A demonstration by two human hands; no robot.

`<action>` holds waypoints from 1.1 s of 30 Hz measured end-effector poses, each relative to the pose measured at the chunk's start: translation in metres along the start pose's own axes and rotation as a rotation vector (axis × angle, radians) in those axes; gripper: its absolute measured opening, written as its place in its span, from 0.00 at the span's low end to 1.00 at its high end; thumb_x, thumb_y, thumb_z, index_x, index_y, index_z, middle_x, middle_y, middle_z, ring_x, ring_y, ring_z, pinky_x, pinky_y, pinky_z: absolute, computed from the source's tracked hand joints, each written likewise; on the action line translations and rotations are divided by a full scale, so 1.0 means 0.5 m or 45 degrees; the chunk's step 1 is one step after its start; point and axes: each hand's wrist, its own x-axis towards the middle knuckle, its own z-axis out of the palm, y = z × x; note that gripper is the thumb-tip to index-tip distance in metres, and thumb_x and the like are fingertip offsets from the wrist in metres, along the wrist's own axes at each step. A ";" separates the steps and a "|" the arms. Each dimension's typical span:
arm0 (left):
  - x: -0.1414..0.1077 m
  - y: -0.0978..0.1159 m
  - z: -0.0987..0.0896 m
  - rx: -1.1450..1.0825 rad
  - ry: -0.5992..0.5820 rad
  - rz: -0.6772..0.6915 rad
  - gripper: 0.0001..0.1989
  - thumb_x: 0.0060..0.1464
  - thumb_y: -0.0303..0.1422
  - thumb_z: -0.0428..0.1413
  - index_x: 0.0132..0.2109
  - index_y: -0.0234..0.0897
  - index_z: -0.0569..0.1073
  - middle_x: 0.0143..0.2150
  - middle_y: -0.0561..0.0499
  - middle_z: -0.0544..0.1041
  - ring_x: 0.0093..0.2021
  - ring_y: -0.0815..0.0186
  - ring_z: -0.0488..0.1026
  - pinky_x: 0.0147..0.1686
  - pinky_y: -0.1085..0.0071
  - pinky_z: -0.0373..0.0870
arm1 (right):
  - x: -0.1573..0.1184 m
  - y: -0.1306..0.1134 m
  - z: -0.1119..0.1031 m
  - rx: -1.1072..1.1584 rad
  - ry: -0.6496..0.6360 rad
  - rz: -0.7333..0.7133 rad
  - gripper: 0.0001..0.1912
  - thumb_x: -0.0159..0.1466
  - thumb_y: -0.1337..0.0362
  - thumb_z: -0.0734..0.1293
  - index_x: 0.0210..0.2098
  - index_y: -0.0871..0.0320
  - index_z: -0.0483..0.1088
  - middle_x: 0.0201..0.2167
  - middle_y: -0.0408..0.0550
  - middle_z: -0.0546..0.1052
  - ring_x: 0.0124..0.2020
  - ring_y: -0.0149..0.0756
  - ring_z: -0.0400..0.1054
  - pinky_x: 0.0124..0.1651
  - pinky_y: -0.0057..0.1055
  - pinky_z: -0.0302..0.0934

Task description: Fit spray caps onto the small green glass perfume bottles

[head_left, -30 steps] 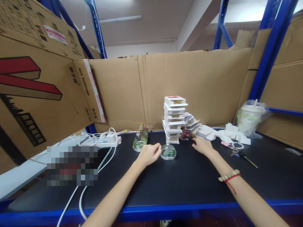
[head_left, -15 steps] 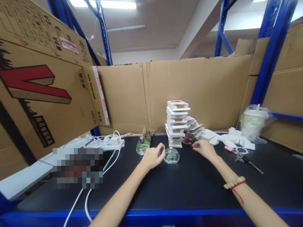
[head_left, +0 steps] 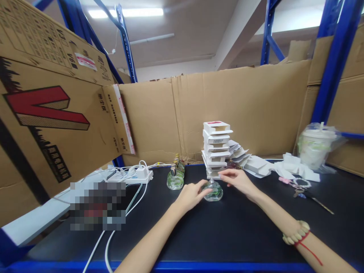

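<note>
A green-tinted clear glass perfume bottle [head_left: 215, 192] stands upright on the black tabletop, its neck showing no metallic cap. My left hand [head_left: 191, 196] is closed at its left side, the thumb across the front and the fingers around the back. My right hand [head_left: 240, 183] hovers at the upper right of the bottle with thumb and fingertips pinched together. Whatever is in that pinch, if anything, is too small to make out. Right behind the bottle rises a stack of small white boxes [head_left: 216, 148]. A dark red bottle [head_left: 233, 165] is partly hidden behind my right hand.
A row of capped green bottles [head_left: 175, 180] stands left of centre. Further left are a power strip [head_left: 141, 174], white cables and a pixelated patch. On the right lie folded white cartons [head_left: 257, 165], crumpled tissues [head_left: 303, 170], keys [head_left: 300, 192] and a bagged cup [head_left: 317, 148]. Cardboard walls enclose the table.
My right hand has moved left from beside the dark red bottle to the green bottle's top. My left hand has gone from a pinch beside the green bottle to a hold on it.
</note>
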 end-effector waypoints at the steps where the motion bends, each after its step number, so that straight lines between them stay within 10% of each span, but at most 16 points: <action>1: 0.000 0.000 0.001 0.010 0.006 0.008 0.15 0.59 0.40 0.46 0.49 0.39 0.67 0.19 0.57 0.67 0.24 0.69 0.68 0.27 0.77 0.58 | 0.000 0.004 0.005 0.005 -0.043 -0.056 0.21 0.39 0.53 0.70 0.28 0.63 0.74 0.30 0.52 0.75 0.29 0.34 0.67 0.27 0.29 0.62; 11: -0.005 0.012 0.013 0.075 0.014 0.127 0.17 0.59 0.42 0.44 0.50 0.39 0.66 0.25 0.55 0.72 0.26 0.70 0.69 0.27 0.76 0.57 | -0.003 0.020 0.018 -0.090 -0.200 -0.483 0.22 0.51 0.47 0.63 0.31 0.60 0.75 0.31 0.52 0.73 0.35 0.36 0.67 0.37 0.33 0.63; 33: -0.006 0.010 0.005 0.175 0.054 0.177 0.14 0.57 0.41 0.47 0.42 0.36 0.69 0.22 0.56 0.71 0.23 0.70 0.68 0.24 0.77 0.56 | -0.004 0.018 0.010 -0.160 -0.315 -0.460 0.17 0.50 0.55 0.65 0.33 0.61 0.75 0.29 0.50 0.71 0.27 0.29 0.62 0.26 0.26 0.58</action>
